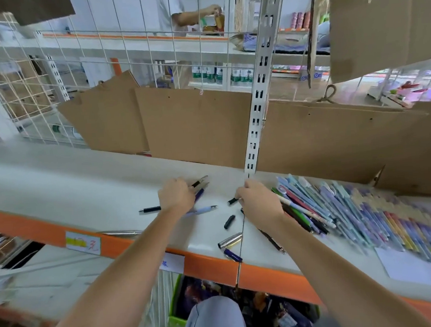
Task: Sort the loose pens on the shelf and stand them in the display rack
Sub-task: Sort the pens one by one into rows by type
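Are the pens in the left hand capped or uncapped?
Uncapped: bare nibs stick out of the pens past the left hand, and loose caps lie on the shelf.

Loose pens [312,207] lie flat in a mixed pile on the white shelf [83,188], right side. A few dark pens [200,186] lie fanned at centre, with a light-blue pen [202,210] beside them. Separate caps [229,221] lie scattered near the front edge.
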